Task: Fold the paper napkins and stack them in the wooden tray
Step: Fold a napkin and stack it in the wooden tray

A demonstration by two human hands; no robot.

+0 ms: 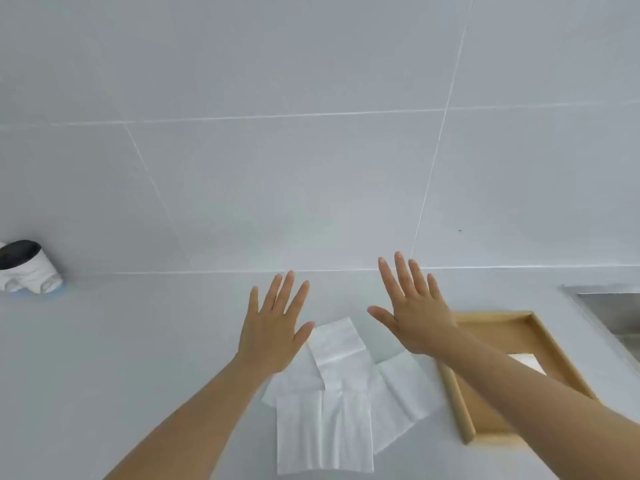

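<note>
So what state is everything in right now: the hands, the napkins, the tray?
Left hand: open, fingers spread, palm down, holding nothing.
Right hand: open, fingers spread, holding nothing.
Paper napkins: several overlapping sheets lying loose on the counter, not in the tray.
Wooden tray: flat on the counter right of the napkins, partly hidden by the right forearm; no stack visible inside.
White object with a dark opening: at far left against the wall, untouched.

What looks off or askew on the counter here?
The napkins lie unfolded in a loose, overlapping fan at mixed angles, beside the wooden tray, not in it. Both hands, left and right, hover open and empty. No spill or damage visible.
</note>
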